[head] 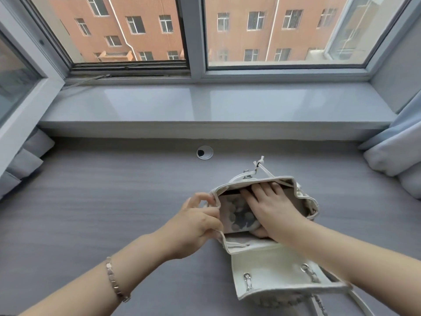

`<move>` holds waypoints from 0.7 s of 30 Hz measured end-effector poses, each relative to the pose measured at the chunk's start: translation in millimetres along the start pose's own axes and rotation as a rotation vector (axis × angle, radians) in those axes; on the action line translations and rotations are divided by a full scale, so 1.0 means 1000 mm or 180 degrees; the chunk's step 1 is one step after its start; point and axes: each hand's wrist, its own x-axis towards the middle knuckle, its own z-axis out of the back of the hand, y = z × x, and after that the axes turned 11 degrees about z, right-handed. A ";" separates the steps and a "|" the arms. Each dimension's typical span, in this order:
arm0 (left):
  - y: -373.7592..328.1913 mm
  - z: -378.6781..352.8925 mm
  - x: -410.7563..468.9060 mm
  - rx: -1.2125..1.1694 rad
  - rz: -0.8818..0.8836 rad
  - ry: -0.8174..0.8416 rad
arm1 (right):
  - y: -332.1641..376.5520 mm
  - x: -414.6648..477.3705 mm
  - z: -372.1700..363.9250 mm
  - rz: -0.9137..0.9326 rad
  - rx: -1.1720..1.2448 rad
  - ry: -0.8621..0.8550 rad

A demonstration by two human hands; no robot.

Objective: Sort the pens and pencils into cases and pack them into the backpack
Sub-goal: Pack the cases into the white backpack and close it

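A small white backpack (268, 265) stands open on the grey desk, its flap hanging toward me. My left hand (196, 226) pinches the left rim of its opening and holds it apart. My right hand (271, 208) reaches into the opening, fingers straight and pressing flat on a grey patterned case (239, 215) that sits inside. A dark edge shows under my fingertips deeper in the bag; what it is cannot be told. No loose pens or pencils are visible.
The grey desk (114, 213) runs to a window sill (205, 106) at the back. A round cable grommet (204, 152) sits behind the bag. Pale blue curtains (396, 153) hang at the right edge and at the left edge.
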 end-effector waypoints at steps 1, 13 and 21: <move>0.002 0.002 0.000 -0.0042 -0.0004 -0.0047 | -0.008 -0.001 -0.002 0.0139 0.0199 0.0034; -0.007 0.002 -0.009 -0.0364 -0.0310 -0.0276 | -0.020 -0.028 -0.021 0.0265 0.2098 -0.0113; -0.033 0.004 0.024 -0.0528 0.1169 -0.0414 | -0.002 -0.045 0.016 0.0487 0.1308 -0.2205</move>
